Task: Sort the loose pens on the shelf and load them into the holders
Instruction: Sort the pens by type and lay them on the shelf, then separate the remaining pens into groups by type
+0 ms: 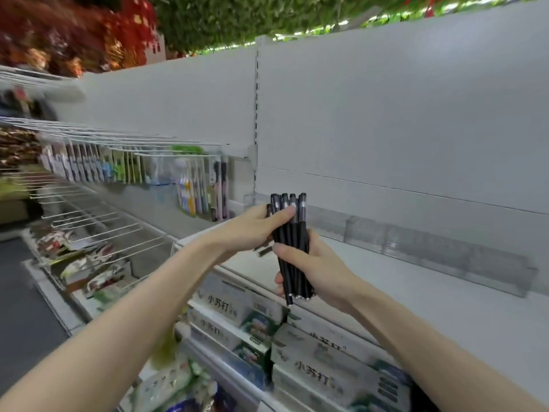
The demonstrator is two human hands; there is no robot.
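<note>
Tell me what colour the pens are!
The pens are black with silvery bands; the head view shows them best.

White shelf, holders at rear.
Shelf (416,295): flat white board below a grey back panel (386,114). A row of clear plastic holders (439,254) stands on it along the back, side by side.

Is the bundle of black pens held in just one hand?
No, the left hand grips the pens near the top and the right hand lower down.
</note>
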